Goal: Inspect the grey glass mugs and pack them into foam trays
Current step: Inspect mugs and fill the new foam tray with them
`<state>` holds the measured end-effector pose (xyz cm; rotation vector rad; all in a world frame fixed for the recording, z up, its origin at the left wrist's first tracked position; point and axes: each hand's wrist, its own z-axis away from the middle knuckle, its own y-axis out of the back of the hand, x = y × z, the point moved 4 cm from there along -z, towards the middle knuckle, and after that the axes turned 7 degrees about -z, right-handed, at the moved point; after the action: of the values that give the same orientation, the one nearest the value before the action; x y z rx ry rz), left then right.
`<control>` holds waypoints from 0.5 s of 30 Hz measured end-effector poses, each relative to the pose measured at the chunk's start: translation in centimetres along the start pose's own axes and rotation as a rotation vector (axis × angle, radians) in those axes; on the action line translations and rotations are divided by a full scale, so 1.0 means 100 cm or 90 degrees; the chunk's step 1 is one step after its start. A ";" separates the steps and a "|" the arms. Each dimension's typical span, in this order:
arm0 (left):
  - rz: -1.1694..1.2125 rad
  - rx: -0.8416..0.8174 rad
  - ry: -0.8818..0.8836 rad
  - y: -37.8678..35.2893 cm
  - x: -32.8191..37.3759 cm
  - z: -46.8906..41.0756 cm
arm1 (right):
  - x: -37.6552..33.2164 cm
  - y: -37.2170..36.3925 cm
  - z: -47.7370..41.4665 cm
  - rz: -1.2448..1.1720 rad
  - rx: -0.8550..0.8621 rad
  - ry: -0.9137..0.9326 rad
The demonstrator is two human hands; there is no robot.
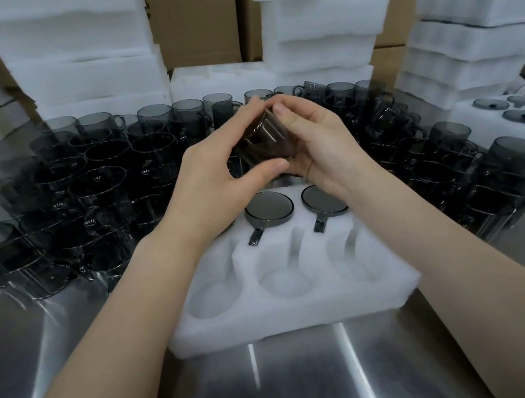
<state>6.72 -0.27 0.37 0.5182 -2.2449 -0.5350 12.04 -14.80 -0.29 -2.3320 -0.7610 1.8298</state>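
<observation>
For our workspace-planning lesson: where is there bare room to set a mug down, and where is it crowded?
Free: the steel table nearest the person, bordered by the front edge of the foam tray; also its three empty front pockets. Crowded: loose grey mugs fill the table left, right and behind it.

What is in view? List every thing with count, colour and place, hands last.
held mug: one, grey glass, gripped in both hands above the tray
packed mugs: two visible, grey, base up in tray slots, handles toward the person
tray: one, white foam, on the table in front; three near slots empty
loose mugs: many, grey, crowded on the table left, behind and right
far tray: one, white foam, right edge, holding grey mugs
foam stacks: several, white, behind and right
boxes: several, brown cardboard, at the back
table: one, steel
left hand: grips the held mug
right hand: grips the held mug
</observation>
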 end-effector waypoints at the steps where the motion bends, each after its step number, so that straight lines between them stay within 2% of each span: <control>1: 0.000 0.008 0.007 0.001 0.000 0.000 | 0.000 -0.001 0.001 0.007 -0.004 0.011; 7: -0.070 0.038 0.067 0.001 -0.011 -0.004 | 0.000 -0.013 0.005 0.109 -0.045 0.065; 10: -0.090 0.037 0.067 0.001 -0.010 -0.005 | -0.001 -0.014 0.004 0.135 -0.018 0.061; 15: -0.138 0.075 0.032 0.003 -0.003 -0.003 | 0.011 -0.019 0.001 0.186 0.016 -0.046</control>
<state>7.14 0.08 0.54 0.8329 -2.1937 -0.4944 11.49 -12.66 -0.63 -2.4823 -0.4169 2.0308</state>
